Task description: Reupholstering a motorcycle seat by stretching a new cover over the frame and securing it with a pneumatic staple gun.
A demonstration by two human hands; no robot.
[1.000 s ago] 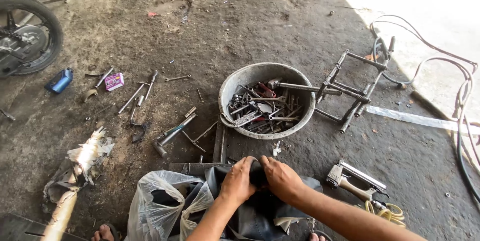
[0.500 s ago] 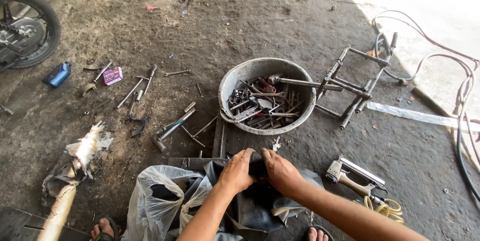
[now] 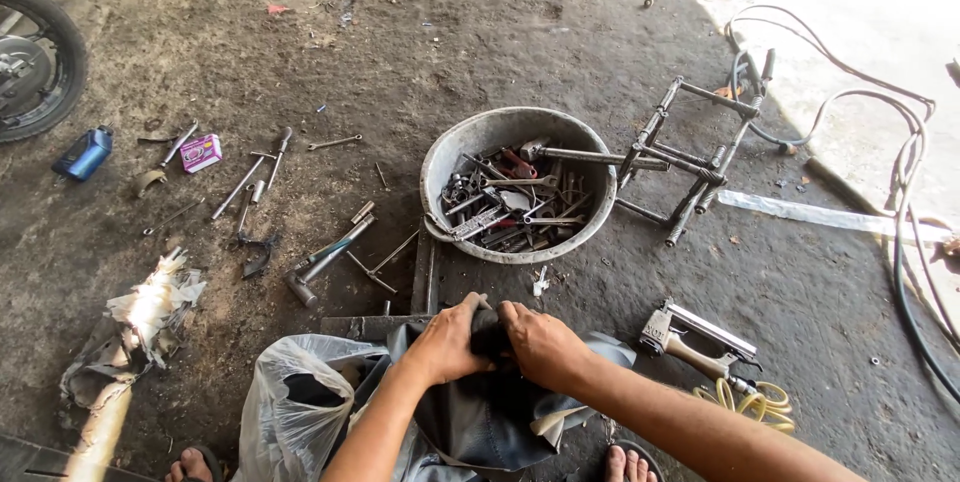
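Both hands, left [image 3: 447,342] + right [image 3: 540,342], side by side on rubber tube [image 3: 490,334], near edge of floor [image 3: 480,42], centre. Plastic bag [image 3: 285,412] left of hands. Basin [image 3: 455,147] w/ tools just beyond hands. Metal frame [image 3: 690,157] right of basin. Staple gun [image 3: 695,342] right of hands, coiled hose [image 3: 750,400] beside it. Loose wrenches [image 3: 255,182] left of basin; bottle [image 3: 85,154] + wheel [image 3: 45,62] at floor's far-left edge.
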